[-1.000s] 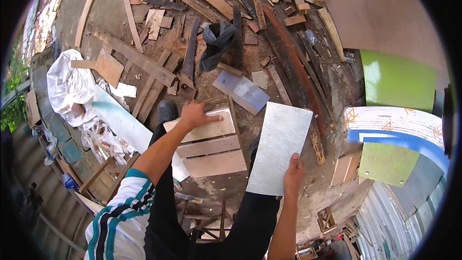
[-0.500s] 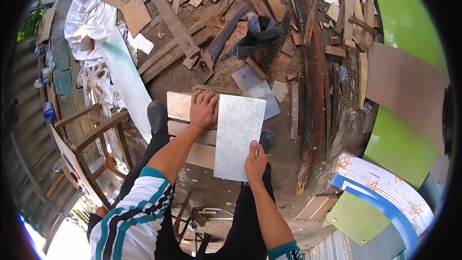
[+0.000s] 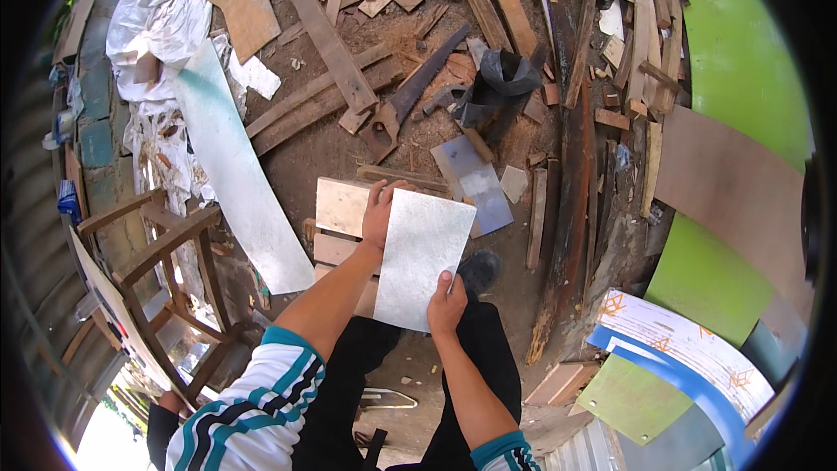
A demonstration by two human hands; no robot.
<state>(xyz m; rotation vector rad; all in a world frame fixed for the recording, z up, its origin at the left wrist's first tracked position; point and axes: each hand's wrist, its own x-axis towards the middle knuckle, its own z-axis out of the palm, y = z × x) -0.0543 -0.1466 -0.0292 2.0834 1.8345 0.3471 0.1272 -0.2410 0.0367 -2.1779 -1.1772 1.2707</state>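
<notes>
Head view: reaching with the left hand to a slatted wooden piece, grip impossible to judge; with the right hand, thumb uppermost, holding by its edge a pale panel, partly masking the slats. Around, on earthen floor: planks, a handsaw; rightward, green sheets.

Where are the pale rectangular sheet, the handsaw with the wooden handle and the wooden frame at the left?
Pale sheet (image 3: 425,255): head view, middle of its flat face.
Handsaw (image 3: 418,85): head view, on its dark blade.
Wooden frame (image 3: 172,246): head view, on an upper rail.
</notes>
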